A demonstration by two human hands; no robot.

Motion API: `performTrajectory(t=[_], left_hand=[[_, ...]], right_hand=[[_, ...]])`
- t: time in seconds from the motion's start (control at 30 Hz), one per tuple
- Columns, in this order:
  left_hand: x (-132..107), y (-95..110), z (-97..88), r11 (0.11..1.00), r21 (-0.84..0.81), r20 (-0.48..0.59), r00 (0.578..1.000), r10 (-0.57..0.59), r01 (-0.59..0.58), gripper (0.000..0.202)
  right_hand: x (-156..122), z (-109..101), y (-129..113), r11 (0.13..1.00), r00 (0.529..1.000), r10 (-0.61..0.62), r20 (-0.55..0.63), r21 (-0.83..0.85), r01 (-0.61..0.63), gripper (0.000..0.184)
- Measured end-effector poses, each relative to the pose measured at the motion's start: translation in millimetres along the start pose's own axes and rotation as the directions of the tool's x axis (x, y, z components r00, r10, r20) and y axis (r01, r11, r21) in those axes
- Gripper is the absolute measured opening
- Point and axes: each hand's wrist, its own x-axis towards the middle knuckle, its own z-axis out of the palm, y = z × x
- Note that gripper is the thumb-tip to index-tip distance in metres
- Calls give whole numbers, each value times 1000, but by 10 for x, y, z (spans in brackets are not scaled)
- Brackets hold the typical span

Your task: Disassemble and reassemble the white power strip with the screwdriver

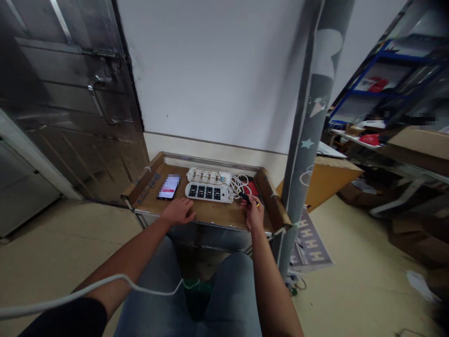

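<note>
An opened white power strip lies in two halves on the cardboard-covered table (206, 216). The near half (227, 194) carries a row of black sockets, while the far half (191, 175) shows metal contacts and wiring. Its white cord (242, 181) is coiled at the right, beside something red (251, 188). My right hand (255, 216) is closed around a screwdriver (244, 197) with a black and yellow handle, just right of the near half. At the table's front edge rests my left hand (177, 211), fingers stretched out and holding nothing. Several small screws (220, 206) lie between my hands.
A lit phone (169, 187) lies left of the strip. Raised cardboard edges (275, 200) border the table's sides. Close on the right stands a grey pillar (302, 135); a wall is behind and a metal door (77, 93) at left. A white cable (122, 278) crosses my left arm.
</note>
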Motion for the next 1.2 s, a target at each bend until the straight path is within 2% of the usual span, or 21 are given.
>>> performTrajectory(t=[0.3,0.47,0.73,1.2], left_hand=[[-6,6,-12,1000,-10,-11,1000,-1,1,29],[-5,-2,-10,1000,12,-13,1000,-6,6,31],[-4,2,-23,1000,3,-43,999,0,1,27],[14,-4,-38,1000,27,-1,1000,-5,5,33]], right_hand=[[-6,11,11,1000,1000,0,-13,6,0,39],[22,7,-41,998,997,-32,-71,53,36,40],[-35,-113,-97,994,985,-30,-171,96,47,41],[8,-38,-63,993,969,8,-248,115,21,40]])
